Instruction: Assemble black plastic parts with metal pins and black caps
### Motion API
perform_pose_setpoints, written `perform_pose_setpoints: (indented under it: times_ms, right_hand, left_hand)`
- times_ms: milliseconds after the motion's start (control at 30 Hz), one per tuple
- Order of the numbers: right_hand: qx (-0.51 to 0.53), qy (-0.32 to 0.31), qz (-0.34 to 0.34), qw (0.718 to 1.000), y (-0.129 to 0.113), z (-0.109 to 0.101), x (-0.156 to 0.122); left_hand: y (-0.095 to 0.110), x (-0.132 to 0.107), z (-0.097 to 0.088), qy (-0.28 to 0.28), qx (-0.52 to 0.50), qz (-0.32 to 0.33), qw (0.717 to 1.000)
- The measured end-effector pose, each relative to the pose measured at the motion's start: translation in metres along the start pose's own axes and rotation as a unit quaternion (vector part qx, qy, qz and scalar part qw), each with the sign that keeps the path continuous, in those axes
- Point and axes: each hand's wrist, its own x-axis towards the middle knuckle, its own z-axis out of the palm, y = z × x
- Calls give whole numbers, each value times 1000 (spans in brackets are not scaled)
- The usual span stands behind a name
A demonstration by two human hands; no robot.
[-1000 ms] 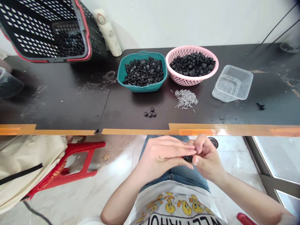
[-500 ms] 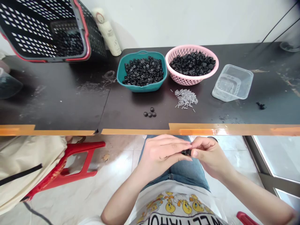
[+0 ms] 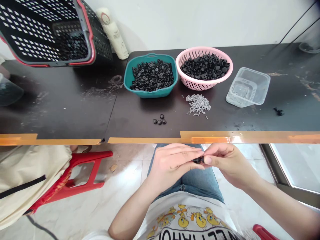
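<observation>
Gripping small black plastic-looking parts (image 3: pixel 198 160) from opposite sides, the left hand (image 3: pixel 172 161) and right hand (image 3: pixel 226 162) have their fingers (image 3: pixel 188 155) closed around them above the blue denim lap (image 3: pixel 200 183), presumably for steadiness.

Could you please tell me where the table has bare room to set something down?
The widest bare patch, though scuffed, lies between the black basket and the taped edge. A smaller one sits between the table seam and the four black caps. The crowded part runs from the green basin to the pink basket and the pins in front of it.
</observation>
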Motion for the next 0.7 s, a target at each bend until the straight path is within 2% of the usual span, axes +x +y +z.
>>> perform_pose_setpoints:
  times_ms: [167,300,467,700]
  right_hand:
    - [63,-22,31,997,-1,5,4]
    - [76,-30,21,996,-2,7,7]
    - [54,-22,35,998,-5,10,6]
    - [-7,-21,-1,1000,-7,7,5]
  left_hand:
    - [-1,1,5,18,-19,-18,999]
    - [0,2,5,28,-57,-46,997]
    - [2,2,3,23,-68,-57,996]
    - [1,-2,6,21,-80,-57,995]
